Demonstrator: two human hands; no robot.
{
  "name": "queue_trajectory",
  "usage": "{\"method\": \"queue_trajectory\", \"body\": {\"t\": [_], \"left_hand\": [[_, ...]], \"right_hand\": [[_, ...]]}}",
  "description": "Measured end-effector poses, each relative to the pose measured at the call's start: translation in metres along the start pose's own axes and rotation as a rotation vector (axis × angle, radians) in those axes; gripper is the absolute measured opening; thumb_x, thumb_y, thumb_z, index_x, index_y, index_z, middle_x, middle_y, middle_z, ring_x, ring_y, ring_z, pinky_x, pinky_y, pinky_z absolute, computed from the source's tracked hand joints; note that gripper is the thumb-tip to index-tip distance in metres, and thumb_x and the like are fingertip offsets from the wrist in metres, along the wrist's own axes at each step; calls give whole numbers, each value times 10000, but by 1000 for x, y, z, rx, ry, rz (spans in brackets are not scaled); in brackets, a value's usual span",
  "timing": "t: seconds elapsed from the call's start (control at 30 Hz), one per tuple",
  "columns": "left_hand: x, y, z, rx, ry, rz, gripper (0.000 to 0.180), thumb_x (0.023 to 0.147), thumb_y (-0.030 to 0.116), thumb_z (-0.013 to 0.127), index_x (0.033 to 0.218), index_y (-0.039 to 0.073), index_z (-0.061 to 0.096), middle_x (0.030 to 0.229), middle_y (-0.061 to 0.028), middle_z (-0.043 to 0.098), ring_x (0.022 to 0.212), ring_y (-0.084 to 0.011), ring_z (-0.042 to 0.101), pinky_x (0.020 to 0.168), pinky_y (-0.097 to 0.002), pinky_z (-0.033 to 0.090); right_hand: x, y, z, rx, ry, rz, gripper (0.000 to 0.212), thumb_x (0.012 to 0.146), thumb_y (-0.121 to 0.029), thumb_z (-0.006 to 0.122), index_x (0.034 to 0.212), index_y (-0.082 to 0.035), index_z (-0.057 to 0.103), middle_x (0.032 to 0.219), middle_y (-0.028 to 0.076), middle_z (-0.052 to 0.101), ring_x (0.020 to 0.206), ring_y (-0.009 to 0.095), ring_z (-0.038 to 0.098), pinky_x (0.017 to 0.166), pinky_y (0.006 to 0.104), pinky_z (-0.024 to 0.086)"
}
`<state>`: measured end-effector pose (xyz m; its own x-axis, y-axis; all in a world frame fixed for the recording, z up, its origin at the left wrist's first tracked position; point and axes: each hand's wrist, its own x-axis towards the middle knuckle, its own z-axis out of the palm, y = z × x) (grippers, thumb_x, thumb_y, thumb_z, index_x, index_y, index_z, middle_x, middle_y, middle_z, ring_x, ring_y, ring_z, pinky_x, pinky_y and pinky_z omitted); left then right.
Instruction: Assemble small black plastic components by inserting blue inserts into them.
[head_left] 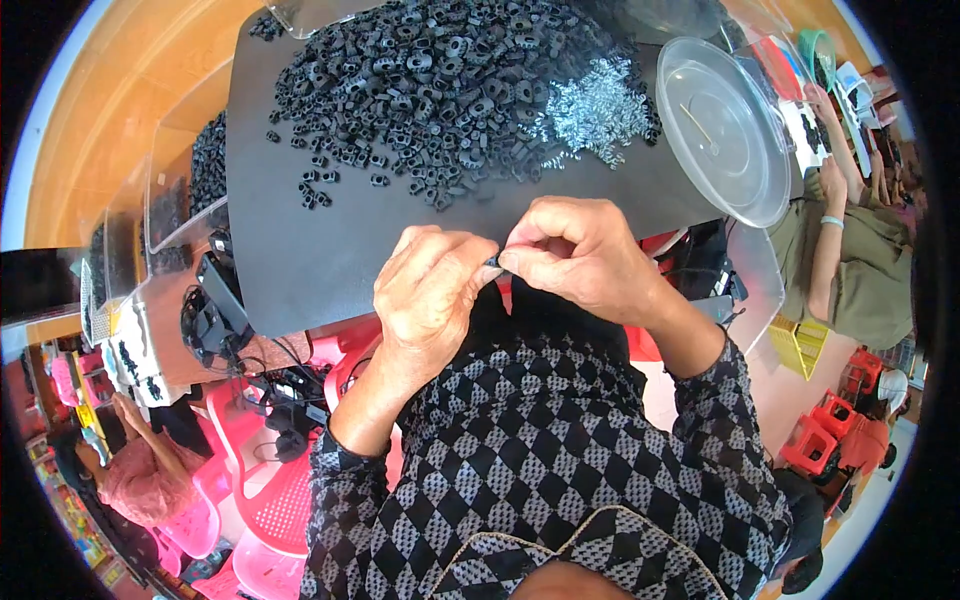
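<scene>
1. looking down from the head view, the nearest thing is the person's own black-and-grey checked top (pixel 560 480), with both forearms rising from it.
2. the left hand (pixel 430 295) and right hand (pixel 580 250) meet just over the near edge of the dark tabletop (pixel 300 250).
3. the fingers (pixel 525 262) of the right hand are pinched on a small black part (pixel 493 262); the left hand's fingers are curled up against the same part, so it sits gripped between both hands.
4. farther back on the tabletop lies a big heap of black plastic parts (pixel 430 90), with a few strays (pixel 318 185) scattered at its left edge.
5. touching the heap on its right is a smaller pile of silvery metal springs (pixel 595 110).
6. right of that sits a clear round plastic lid (pixel 725 130), overhanging the edge.
7. pink plastic chairs (pixel 260 490) stand on the floor at lower left, and another person (pixel 850 260) sits off to the right.
</scene>
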<state>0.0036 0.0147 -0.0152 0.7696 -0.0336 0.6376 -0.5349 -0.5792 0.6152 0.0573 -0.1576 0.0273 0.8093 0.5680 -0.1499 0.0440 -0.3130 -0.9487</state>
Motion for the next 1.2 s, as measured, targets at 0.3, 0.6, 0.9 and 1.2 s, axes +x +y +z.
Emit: {"method": "queue_trajectory", "body": {"t": [0.3, 0.6, 0.9, 1.2], "left_hand": [[-13, 5, -12, -263, 41, -431, 191, 700, 61, 759, 854, -8, 670, 760, -85, 643, 686, -195, 619, 612, -286, 484], [-19, 0, -17, -378, 82, -542, 166, 751, -11, 732, 896, -53, 663, 801, -62, 622, 662, -102, 581, 583, -204, 474], [-21, -2, -16, -447, 116, -649, 183, 735, 31, 755, 887, -18, 667, 800, -42, 642, 688, -92, 587, 623, -215, 475], [-20, -4, -10, -435, 69, -581, 195, 766, -29, 714, 945, -67, 646, 814, -69, 634, 660, -102, 582, 590, -203, 484]], "right_hand": [[11, 18, 7, -286, 203, -327, 118, 773, -82, 710, 798, 2, 632, 715, 71, 585, 653, 180, 551, 572, 302, 424], [40, 34, 18, -893, 377, -692, 114, 644, -59, 634, 747, -76, 590, 735, 47, 476, 721, 234, 473, 594, 347, 416], [32, 23, 12, -697, 306, -630, 153, 695, -31, 716, 823, -46, 633, 783, 56, 567, 710, 224, 548, 592, 307, 449], [18, 18, 13, 169, 114, -227, 171, 816, -41, 675, 987, -31, 676, 829, 18, 638, 675, 41, 551, 576, 192, 439]]}}
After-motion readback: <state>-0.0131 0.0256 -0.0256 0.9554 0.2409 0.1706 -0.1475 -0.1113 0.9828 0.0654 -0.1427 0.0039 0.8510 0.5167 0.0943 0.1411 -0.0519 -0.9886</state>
